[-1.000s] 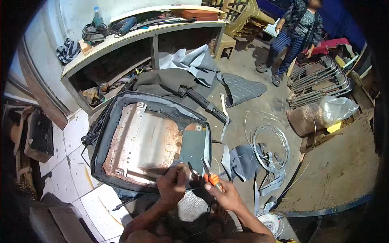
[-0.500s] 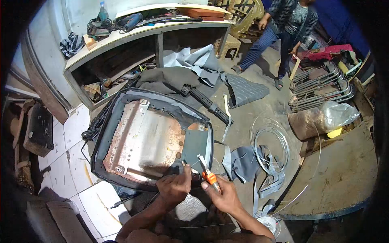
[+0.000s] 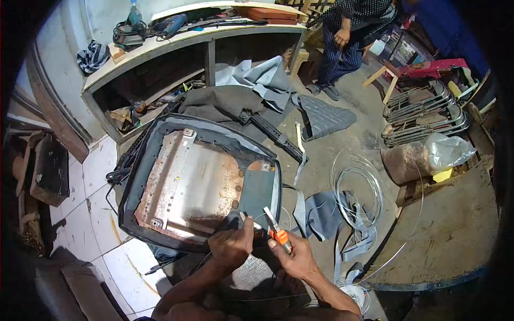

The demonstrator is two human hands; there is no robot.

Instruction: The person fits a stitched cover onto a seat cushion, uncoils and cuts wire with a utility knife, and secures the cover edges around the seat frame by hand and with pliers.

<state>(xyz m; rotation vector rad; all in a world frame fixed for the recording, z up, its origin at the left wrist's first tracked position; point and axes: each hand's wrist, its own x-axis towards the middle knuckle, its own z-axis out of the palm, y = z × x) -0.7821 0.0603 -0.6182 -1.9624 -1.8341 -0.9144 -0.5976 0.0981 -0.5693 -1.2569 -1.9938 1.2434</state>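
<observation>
Head view: The right hand [image 3: 296,258] is wrapped around the orange handles of the pliers [image 3: 279,235]; their metal jaws point away from the person, over the near right corner of the seat [image 3: 203,182]. The left hand [image 3: 231,249] has curled fingers and one raised digit beside the seat's near edge; its grip on any item cannot be determined. A thin wire [image 3: 261,216] shows between the left fingertips and the pliers.

The seat lies on the floor [image 3: 369,120] with its metal plate [image 3: 184,160] facing up. A grey patch [image 3: 256,192] covers part of the seat's right side. A dark rail [image 3: 276,134] rests beyond the seat's far right corner. A coil of wire [image 3: 360,170] lies right of the seat, near the left edge of the brown board [image 3: 439,230].

A worktop [image 3: 144,51] carries a power tool [image 3: 171,25] and, near its right end, a red-brown box [image 3: 270,15]. Another person [image 3: 342,48] is beyond the worktop's right end.
</observation>
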